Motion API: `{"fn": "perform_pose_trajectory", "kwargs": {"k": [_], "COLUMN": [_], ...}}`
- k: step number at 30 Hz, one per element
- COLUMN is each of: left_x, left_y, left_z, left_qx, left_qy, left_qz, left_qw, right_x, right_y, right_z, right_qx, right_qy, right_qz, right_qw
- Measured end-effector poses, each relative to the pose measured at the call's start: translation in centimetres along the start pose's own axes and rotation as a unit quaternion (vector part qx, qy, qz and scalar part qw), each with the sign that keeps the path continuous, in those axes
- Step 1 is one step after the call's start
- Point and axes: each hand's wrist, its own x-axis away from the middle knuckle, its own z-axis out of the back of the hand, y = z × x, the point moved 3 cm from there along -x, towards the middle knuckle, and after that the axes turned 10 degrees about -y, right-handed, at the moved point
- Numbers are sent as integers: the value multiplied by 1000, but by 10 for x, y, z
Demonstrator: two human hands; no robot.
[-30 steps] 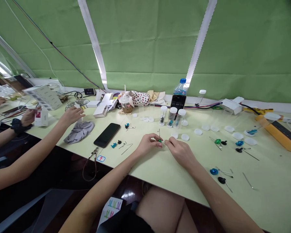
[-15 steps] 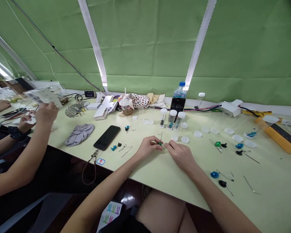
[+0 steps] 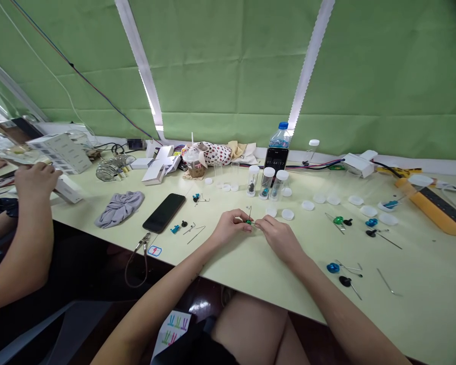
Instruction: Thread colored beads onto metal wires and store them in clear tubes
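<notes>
My left hand [image 3: 229, 227] and my right hand [image 3: 275, 234] meet fingertip to fingertip low over the pale table [image 3: 251, 263]. Between them they pinch a small green part [image 3: 248, 221] with a thin metal wire rising from it. Both hands are closed in a pinch on it. Just beyond the hands lie two white lids [image 3: 281, 213] and stand three clear vials [image 3: 266, 182] with white caps.
A black phone [image 3: 164, 212] and a grey cloth [image 3: 119, 208] lie to the left. Blue, green and black small parts with wires [image 3: 342, 274] are scattered to the right. A water bottle [image 3: 280, 138] stands at the back. Another person's hand [image 3: 34, 180] works at the far left.
My hands have stayed together on the green part. The other person's hand at the left has moved away from the grey cloth, leftward to the white boxes.
</notes>
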Motion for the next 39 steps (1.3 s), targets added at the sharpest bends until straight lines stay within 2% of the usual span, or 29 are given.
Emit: {"fn": "perform_pose_trajectory", "kwargs": {"k": [5, 12, 17, 21, 24, 33, 39], "left_x": [-1, -2, -3, -2, -2, 0, -2], "left_y": [1, -4, -3, -2, -2, 1, 0], "left_z": [-1, 1, 8, 6, 5, 3, 2], "left_qx": [-21, -33, -17, -9, -10, -28, -22], "left_qy": [-2, 13, 52, 52, 44, 24, 18], "left_qz": [-2, -15, 4, 20, 20, 2, 2], "left_qw": [1000, 999, 998, 998, 999, 999, 1000], "right_x": [-3, -6, -3, 1, 2, 3, 1], "right_y": [4, 2, 4, 0, -4, -1, 2], "right_z": [-4, 0, -2, -2, 1, 1, -2], "right_qx": [-122, -175, -94, 37, 94, 116, 30], "right_qy": [9, 20, 37, 25, 14, 4, -10], "right_qz": [-7, -17, 21, 43, 47, 11, -25], "right_qw": [992, 984, 995, 998, 994, 993, 999]}}
